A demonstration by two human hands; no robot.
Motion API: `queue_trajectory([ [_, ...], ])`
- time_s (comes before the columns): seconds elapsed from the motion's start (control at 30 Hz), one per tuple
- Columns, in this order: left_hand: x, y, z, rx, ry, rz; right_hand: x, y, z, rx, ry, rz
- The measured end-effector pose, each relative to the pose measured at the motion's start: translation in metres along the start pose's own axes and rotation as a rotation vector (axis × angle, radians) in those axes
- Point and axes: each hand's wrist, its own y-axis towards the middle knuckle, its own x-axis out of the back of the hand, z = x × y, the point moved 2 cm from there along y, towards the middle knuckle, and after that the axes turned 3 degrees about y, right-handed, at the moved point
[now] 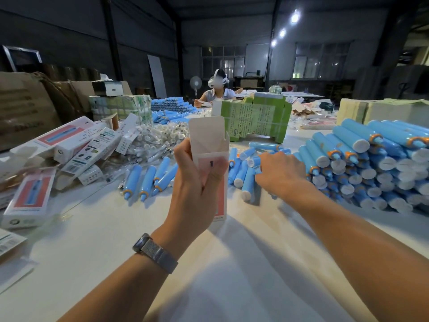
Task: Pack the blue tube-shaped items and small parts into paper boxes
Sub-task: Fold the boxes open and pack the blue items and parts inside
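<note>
My left hand grips an upright paper box in the middle of the view; its top flaps stand open and its lower end rests near the white table. My right hand lies palm down on loose blue tubes to the right of the box, fingers curled over them; whether it holds one is hidden. A big stack of blue tubes with white caps fills the right side. A few more tubes lie left of the box. Bagged small parts are heaped behind them.
Packed and flat boxes are piled at the left. Green-printed carton bundles stand behind the held box. Another person with a headset sits at the far side. Brown cartons rise at the far left.
</note>
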Motion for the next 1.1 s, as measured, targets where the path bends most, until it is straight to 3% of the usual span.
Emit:
queue_trajectory([
  [0.47,-0.004,0.007,0.007,0.015,0.080,0.003,0.015,0.005,-0.004,-0.277,0.794,0.018],
  [0.63,-0.006,0.007,0.010,0.030,0.060,0.000,0.028,0.001,0.011,-0.421,1.573,0.128],
  [0.77,-0.002,0.008,0.010,0.007,0.080,0.008,0.044,-0.008,0.029,-0.314,1.899,0.297],
  [0.93,0.012,0.008,0.013,-0.052,0.185,-0.016,0.070,-0.018,0.041,0.020,1.963,0.254],
  [1.1,0.019,0.008,0.012,-0.111,0.258,-0.048,0.086,-0.019,0.036,0.091,1.758,0.050],
])
